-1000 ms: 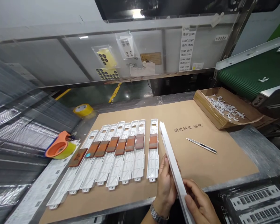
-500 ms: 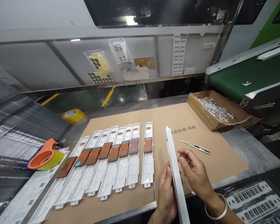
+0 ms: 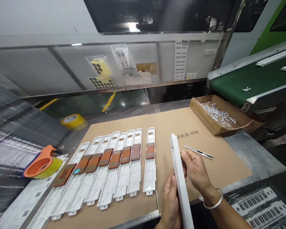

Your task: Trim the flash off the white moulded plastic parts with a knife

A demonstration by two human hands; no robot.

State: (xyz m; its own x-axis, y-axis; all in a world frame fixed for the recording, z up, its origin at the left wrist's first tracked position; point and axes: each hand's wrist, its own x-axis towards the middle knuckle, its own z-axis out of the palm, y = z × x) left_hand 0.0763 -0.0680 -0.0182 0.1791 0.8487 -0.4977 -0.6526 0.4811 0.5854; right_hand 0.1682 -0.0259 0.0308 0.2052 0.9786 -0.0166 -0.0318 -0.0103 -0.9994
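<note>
My left hand point(image 3: 171, 198) is wrapped round a long white plastic strip point(image 3: 180, 179), held on edge and tilted over the near side of the table. At the strip's right side, my right hand point(image 3: 195, 167) is closed in a pinch, its fingertips against or very near the edge. What lies between those fingertips is hidden. A snap-off utility knife point(image 3: 198, 152) lies just beyond the right hand. To the left, several white plastic strips point(image 3: 149, 178) lie side by side on cardboard point(image 3: 133, 208), with reddish-brown blocks point(image 3: 150, 150) across them.
At the back right, a cardboard box point(image 3: 205, 122) holds small white plastic scraps point(image 3: 218, 114). Beside it runs a green conveyor belt point(image 3: 231, 84) carrying white parts. Yellow tape point(image 3: 72, 121) and an orange tape dispenser point(image 3: 39, 163) sit on the left. A machine panel point(image 3: 73, 66) stands behind.
My right hand has come closer to the strip, and its fingers have closed into a pinch at the edge. The left hand keeps its hold. The view has shifted slightly.
</note>
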